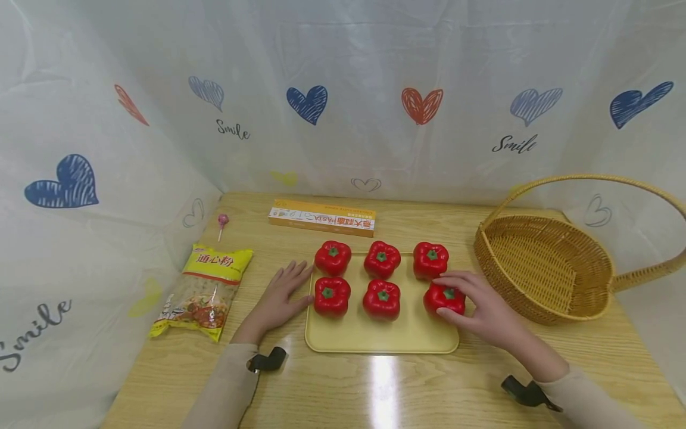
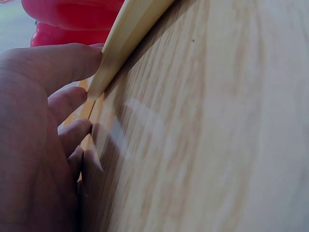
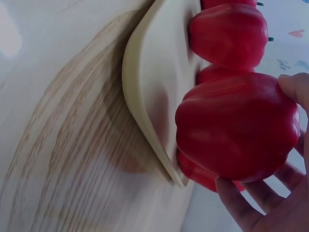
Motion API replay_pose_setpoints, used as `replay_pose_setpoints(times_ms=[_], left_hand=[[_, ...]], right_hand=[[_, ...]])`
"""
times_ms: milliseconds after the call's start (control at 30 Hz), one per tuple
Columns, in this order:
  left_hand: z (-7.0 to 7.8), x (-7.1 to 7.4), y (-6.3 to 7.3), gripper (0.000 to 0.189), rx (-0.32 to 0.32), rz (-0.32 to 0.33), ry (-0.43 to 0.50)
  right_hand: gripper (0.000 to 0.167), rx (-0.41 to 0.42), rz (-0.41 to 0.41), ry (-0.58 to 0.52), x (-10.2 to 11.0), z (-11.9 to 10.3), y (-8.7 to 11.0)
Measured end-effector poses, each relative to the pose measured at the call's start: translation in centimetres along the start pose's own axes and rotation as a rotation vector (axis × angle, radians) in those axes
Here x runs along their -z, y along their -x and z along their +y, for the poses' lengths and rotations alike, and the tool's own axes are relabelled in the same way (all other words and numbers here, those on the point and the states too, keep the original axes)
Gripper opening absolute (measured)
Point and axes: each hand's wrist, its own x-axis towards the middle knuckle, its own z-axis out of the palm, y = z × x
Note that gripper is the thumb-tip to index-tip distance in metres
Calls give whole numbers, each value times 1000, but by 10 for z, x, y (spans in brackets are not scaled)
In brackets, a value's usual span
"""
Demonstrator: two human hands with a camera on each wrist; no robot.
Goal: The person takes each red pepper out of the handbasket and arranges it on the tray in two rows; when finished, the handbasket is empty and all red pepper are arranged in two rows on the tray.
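A shallow pale yellow tray (image 1: pixel 407 341) lies on the table with several red bell peppers on it in two rows. My right hand (image 1: pixel 490 313) grips the front right bell pepper (image 1: pixel 442 299) between thumb and fingers, over the tray's right side. In the right wrist view this bell pepper (image 3: pixel 236 125) shows large, with the thumb on top and the fingertips under its side. My left hand (image 1: pixel 281 301) rests against the tray's left edge with fingers extended, the thumb at the rim in the left wrist view. Nearest to it are the two left bell peppers (image 1: pixel 332 297).
A wicker basket (image 1: pixel 493 256) with a tall handle stands right of the tray. Behind the tray lies a pasta box (image 1: pixel 321 218). At the left are a yellow-topped bag of macaroni (image 1: pixel 206 292) and a lollipop (image 1: pixel 223 220). A printed curtain (image 1: pixel 364 149) encloses the table.
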Motion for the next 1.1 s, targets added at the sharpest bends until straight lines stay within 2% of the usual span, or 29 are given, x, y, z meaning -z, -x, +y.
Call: replay_pose_setpoints(times_ms=[133, 533, 1100], left_hand=[[0, 0, 0, 69, 1, -2, -4], [0, 0, 0, 69, -8, 5, -7], [1, 0, 0, 69, -7, 5, -1]], right_hand=[[50, 23, -1, -4, -6, -2, -2], [52, 0, -28, -54, -20, -6, -6], [58, -46, -61, -36, -22, -8, -8]])
